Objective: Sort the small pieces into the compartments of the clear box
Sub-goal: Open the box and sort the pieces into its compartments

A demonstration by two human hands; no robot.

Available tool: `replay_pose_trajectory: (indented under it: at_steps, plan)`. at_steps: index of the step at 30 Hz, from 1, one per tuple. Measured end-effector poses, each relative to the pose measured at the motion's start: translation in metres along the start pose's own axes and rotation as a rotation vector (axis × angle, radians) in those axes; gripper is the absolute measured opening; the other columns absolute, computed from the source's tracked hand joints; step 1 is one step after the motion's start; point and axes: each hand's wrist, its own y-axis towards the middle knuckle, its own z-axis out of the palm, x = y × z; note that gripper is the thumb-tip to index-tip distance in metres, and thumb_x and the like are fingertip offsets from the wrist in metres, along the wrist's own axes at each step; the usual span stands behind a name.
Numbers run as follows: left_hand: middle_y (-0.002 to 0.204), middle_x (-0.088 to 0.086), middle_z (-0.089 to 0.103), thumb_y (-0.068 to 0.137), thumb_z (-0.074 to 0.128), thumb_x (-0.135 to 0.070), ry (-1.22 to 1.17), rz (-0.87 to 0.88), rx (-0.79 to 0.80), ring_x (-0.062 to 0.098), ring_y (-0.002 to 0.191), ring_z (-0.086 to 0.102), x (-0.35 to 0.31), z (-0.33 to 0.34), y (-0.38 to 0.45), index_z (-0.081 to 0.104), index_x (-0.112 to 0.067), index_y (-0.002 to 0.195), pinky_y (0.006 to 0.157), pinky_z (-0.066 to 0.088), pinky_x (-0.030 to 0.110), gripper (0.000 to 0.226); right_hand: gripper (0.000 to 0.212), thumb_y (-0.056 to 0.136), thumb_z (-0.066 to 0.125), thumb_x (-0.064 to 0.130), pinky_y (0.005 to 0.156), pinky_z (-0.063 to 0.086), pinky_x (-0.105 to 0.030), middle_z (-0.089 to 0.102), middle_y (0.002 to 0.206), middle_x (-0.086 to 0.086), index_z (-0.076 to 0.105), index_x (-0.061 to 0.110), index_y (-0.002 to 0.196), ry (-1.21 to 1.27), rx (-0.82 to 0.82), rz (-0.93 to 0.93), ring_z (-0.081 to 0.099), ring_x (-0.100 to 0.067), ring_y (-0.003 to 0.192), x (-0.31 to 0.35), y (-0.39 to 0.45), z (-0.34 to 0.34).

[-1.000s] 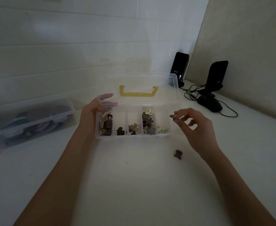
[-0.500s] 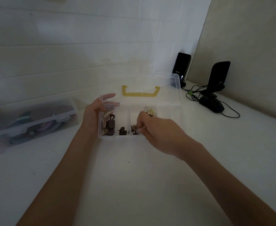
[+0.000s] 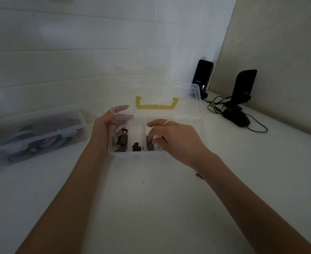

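A pale worktop [image 3: 151,208] runs back to a white tiled wall [image 3: 96,43], with a beige panel [image 3: 279,52] closing off the corner on the right. In that corner stand two black speakers [image 3: 204,77], and a dark mouse [image 3: 237,118] lies in front of them among loose cables. At the left edge sits a closed, frosted storage box [image 3: 35,132] with dark shapes showing through its sides. The clear box [image 3: 118,153] rests on the worktop near the middle; its lid [image 3: 187,99] is tipped open toward the wall, and a yellow handle [image 3: 156,104] shows through the lid. Thin walls divide it into narrow compartments, and small dark pieces [image 3: 122,142] lie in the three leftmost ones, heaped highest in the far-left slot. The left hand [image 3: 103,127] grips the box's left end, thumb curled over the rim. The right hand [image 3: 176,138] reaches over the box and hides its right-hand compartments; its fingers [image 3: 151,133] are bent down into the third compartment from the left, at the pieces there, though whether they pinch one cannot be told. A ring sits on one finger. One small dark piece [image 3: 199,176] lies on the worktop just beside the right wrist.
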Motion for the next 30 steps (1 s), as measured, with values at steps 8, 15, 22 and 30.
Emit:
replay_pose_trajectory:
  at_steps: [8,15,22,30]
  plan:
    - [0.088,0.010,0.063,0.080,0.033,-0.003,0.049,0.020,-0.014,0.020,0.078,0.057,0.000,0.000,-0.001,0.065,-0.013,0.102,0.072,0.045,0.032,0.039,0.019,0.084,0.066,0.020,0.056,0.040,-0.008,0.066,0.083,0.023,0.067,0.038,0.085,0.336,-0.231,0.270,0.054,-0.007,0.061,-0.050,-0.060,-0.033]
    - [0.079,0.004,0.071,0.085,0.031,-0.004,0.045,0.017,0.003,0.016,0.071,0.065,-0.001,-0.001,-0.001,0.064,-0.014,0.103,0.064,0.052,0.026,0.038,0.021,0.073,0.076,0.026,0.056,0.040,-0.009,0.066,0.082,0.015,0.070,0.039,0.088,0.495,0.056,0.375,0.055,-0.005,0.064,-0.064,-0.107,-0.021]
    - [0.073,0.002,0.069,0.083,0.031,-0.005,0.002,0.035,0.019,0.008,0.057,0.063,0.000,-0.001,-0.004,0.063,-0.013,0.102,0.053,0.050,0.017,0.038,0.019,0.075,0.076,0.014,0.060,0.039,-0.010,0.065,0.083,0.007,0.071,0.031,0.082,0.466,0.129,0.386,0.054,-0.009,0.068,-0.066,-0.110,-0.011]
    - [0.066,-0.003,0.069,0.074,0.039,-0.012,-0.006,0.032,0.054,0.007,0.056,0.063,0.000,-0.001,-0.004,0.061,-0.013,0.104,0.054,0.050,0.017,0.037,0.027,0.077,0.072,0.004,0.060,0.045,-0.014,0.069,0.079,0.008,0.070,0.031,0.074,0.545,-0.023,0.416,0.058,-0.006,0.068,-0.058,-0.108,-0.010]
